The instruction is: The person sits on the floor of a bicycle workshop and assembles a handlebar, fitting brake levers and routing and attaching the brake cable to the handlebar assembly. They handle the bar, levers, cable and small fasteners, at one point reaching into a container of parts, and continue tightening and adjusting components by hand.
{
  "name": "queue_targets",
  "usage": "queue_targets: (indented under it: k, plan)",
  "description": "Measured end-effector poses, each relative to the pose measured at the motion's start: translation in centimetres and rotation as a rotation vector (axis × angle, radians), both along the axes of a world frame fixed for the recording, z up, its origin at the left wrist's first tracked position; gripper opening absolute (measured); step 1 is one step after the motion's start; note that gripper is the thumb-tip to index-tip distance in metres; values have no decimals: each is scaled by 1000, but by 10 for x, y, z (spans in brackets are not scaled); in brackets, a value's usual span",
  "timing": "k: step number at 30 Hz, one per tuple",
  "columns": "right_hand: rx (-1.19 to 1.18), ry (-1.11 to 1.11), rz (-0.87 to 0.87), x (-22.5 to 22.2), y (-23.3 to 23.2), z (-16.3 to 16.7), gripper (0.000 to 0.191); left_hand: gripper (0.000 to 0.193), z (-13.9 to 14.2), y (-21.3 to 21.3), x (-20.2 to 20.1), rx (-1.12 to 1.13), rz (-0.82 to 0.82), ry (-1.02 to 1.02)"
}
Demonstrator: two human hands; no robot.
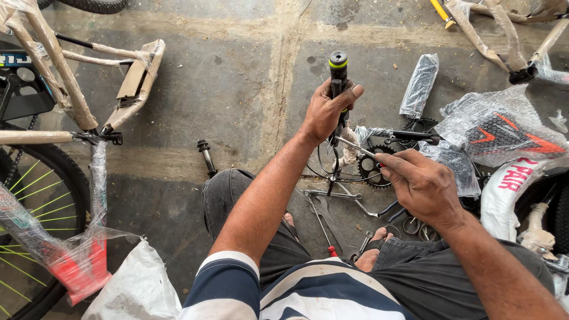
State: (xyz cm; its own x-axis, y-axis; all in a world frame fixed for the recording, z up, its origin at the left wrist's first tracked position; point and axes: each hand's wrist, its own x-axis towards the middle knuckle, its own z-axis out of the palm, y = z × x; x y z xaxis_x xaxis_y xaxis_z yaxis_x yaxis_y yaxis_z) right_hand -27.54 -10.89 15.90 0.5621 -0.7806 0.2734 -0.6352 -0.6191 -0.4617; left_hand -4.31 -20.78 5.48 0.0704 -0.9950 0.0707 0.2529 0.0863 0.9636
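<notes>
- Concrete floor, grey and stained, lies under everything; the person sits low over it with knees spread.
- Left hand is wrapped around a black handlebar grip with a yellow-green ring near its top, held upright above the floor.
- Right hand pinches a thin metal tool whose tip points at the base of the grip; its handle is hidden in the fist.
- Just below the hands lie a chainring, a spanner and a red-handled screwdriver.
- To the right, bubble-wrapped parts are hard to make out.
- At the left, a paper-wrapped bicycle frame and a wheel with yellow spokes are cut off by the edge.
</notes>
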Motion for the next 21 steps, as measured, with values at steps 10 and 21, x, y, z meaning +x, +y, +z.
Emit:
queue_targets:
  k: [10,21]
  plan:
    - [60,2,-4,0,0,5,28,33,2,3,-4,-4,2,1]
    - [-261,140,75,-2,4,8,30,34,8,10,-19,47,120,13]
